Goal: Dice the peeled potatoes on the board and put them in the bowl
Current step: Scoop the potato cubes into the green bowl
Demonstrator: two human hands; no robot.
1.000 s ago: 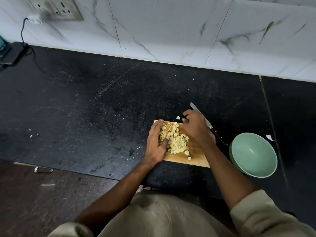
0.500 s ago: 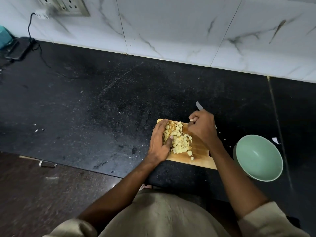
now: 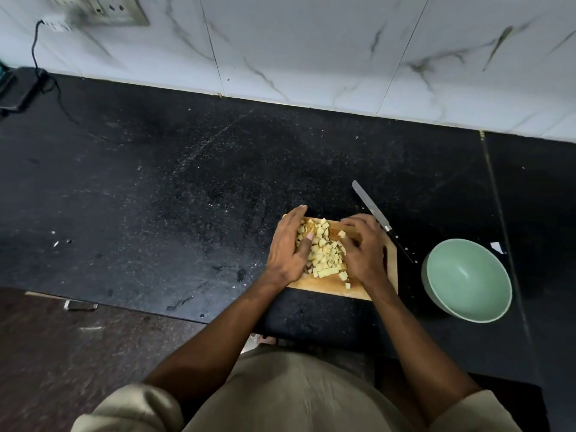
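A: Two bare hands flank our heap of pale yellow diced potato cubes (image 3: 324, 255) on the small rectangular wooden cutting board (image 3: 391, 269). How do they grip?

B: Our left hand (image 3: 288, 251) cups the heap's left side, fingers nearly straight; our right hand (image 3: 363, 247) curls loosely against its right side, closed on nothing.

A: And the remaining items?

B: We note the round pale green bowl (image 3: 467, 280) just right of the board, and the black-handled steel knife (image 3: 383, 224) lying on the black stone counter (image 3: 187, 198) between them.
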